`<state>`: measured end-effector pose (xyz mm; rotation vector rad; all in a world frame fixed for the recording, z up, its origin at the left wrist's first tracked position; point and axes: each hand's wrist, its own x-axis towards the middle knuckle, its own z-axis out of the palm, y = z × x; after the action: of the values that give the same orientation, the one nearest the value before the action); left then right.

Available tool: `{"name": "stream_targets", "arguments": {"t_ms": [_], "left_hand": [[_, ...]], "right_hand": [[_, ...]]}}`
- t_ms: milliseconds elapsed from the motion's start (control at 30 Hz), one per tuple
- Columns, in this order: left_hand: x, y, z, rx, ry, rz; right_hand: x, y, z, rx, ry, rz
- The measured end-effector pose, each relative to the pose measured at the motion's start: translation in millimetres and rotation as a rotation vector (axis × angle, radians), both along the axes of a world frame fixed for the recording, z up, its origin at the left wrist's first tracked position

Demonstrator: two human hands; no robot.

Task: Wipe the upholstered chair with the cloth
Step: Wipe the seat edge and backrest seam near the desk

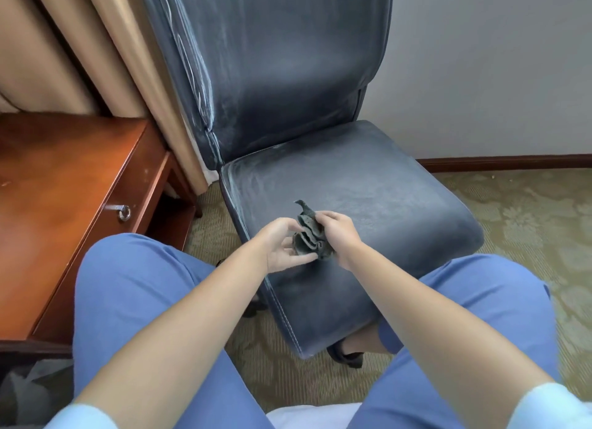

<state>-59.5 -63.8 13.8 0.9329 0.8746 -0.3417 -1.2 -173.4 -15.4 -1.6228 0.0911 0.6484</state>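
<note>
The upholstered chair (368,185) is dark blue-grey with a tall back and pale dusty streaks on seat and backrest. It stands straight ahead of me. Over the front of the seat I hold a small bunched grey cloth (309,233). My right hand (339,236) grips the cloth from the right side, fingers curled over its folds. My left hand (282,246) sits at the cloth's left edge with the fingers spread and touching the folds. One corner of the cloth sticks up above my hands.
A reddish wooden desk (64,188) with a metal drawer ring stands to the left. Beige curtains (80,44) hang behind it. A grey wall and dark baseboard (512,163) lie to the right. Patterned green carpet (528,220) covers the floor. My knees in blue trousers flank the chair.
</note>
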Motion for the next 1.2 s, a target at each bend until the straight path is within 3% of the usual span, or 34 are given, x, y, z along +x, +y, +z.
{"name": "stream_targets", "arguments": {"t_ms": [133, 300, 467, 667, 733, 867, 1067, 1200], "left_hand": [[5.2, 3.1, -11.5, 0.147, -0.092, 0.085], [10.6, 5.7, -18.6, 0.311, -0.154, -0.001], [20.6, 13.8, -19.1, 0.584, -0.222, -0.109], [26.1, 26.6, -8.1, 0.968, -0.312, -0.764], [30.7, 26.9, -3.5, 0.982, -0.303, -0.87], [37.6, 30.4, 0.0, 0.85, -0.34, -0.852], [39.7, 36.2, -0.4, 1.006, -0.406, -0.943], [40.7, 36.2, 4.5, 0.946, -0.411, -0.98]], "right_hand": [[4.4, -12.2, 1.4, -0.101, -0.01, 0.306], [6.5, -22.4, -5.9, -0.465, -0.128, 0.549], [10.2, -26.2, 2.0, -0.178, -0.112, 0.426], [23.3, -28.3, 12.3, -0.225, -0.155, 0.427], [27.1, -27.0, 16.4, -0.228, -0.157, 0.425], [30.8, -26.5, 24.0, -0.26, -0.208, 0.368], [44.2, -35.5, 31.8, -0.309, -0.15, 0.485], [46.3, -27.7, 36.8, -0.248, -0.164, 0.365]]}}
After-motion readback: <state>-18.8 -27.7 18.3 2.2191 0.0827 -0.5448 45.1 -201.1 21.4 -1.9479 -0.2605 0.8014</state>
